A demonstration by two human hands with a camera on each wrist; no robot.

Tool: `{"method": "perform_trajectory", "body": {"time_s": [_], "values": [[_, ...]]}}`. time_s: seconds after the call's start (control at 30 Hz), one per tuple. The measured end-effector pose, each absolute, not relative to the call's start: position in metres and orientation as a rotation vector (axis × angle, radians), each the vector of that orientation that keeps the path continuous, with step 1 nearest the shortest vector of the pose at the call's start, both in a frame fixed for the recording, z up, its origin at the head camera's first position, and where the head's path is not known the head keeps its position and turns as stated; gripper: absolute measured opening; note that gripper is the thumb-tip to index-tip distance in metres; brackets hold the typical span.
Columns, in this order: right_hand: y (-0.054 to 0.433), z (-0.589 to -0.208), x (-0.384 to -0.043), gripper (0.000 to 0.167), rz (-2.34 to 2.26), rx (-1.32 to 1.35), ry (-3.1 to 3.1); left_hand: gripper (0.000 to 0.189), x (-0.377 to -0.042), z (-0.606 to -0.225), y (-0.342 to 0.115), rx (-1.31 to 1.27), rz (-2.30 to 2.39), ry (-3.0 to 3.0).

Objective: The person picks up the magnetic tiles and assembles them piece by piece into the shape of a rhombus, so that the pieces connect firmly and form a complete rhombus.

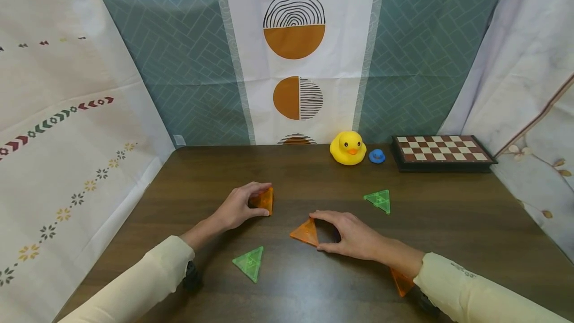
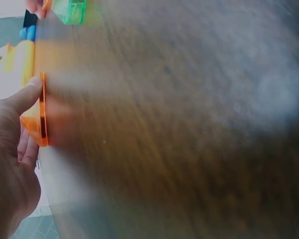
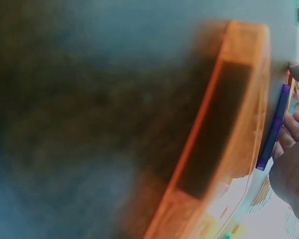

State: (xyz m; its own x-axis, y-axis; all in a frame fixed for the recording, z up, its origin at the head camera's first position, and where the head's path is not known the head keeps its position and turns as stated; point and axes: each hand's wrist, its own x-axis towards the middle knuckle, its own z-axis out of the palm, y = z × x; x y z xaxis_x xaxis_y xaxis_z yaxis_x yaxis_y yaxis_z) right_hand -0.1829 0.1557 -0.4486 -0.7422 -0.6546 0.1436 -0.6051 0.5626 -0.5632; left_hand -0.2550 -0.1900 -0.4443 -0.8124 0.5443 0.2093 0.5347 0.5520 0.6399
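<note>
My left hand [image 1: 242, 206] holds an orange translucent triangular tile [image 1: 267, 200] between thumb and fingers. The left wrist view shows that tile [image 2: 43, 124] edge-on at the tabletop. Right of it, my right hand [image 1: 352, 236] pinches another orange triangular tile [image 1: 306, 232] by its right side, thumb at the near corner and finger at the far one. A purple bar-like piece [image 3: 274, 129] shows beside the right hand in the right wrist view; I cannot make it out in the head view. A third orange tile [image 1: 402, 283] lies partly hidden under the right wrist.
One green triangular tile [image 1: 249, 263] lies between the arms, another [image 1: 379, 201] beyond the right hand. Along the back of the wooden table [image 1: 215, 163] stand a yellow duck [image 1: 348, 148], a small blue duck [image 1: 376, 156] and a checkered board box [image 1: 444, 152]. Curtains hang around.
</note>
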Motion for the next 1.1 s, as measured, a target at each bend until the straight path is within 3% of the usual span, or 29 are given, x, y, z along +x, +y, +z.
{"method": "perform_trajectory", "body": {"time_s": [1.1], "values": [[0.155,-0.448,-0.184,0.071,-0.911,-1.079,2.697,0.038,-0.250,-0.439,-0.201,0.824,1.259,2.779]]}}
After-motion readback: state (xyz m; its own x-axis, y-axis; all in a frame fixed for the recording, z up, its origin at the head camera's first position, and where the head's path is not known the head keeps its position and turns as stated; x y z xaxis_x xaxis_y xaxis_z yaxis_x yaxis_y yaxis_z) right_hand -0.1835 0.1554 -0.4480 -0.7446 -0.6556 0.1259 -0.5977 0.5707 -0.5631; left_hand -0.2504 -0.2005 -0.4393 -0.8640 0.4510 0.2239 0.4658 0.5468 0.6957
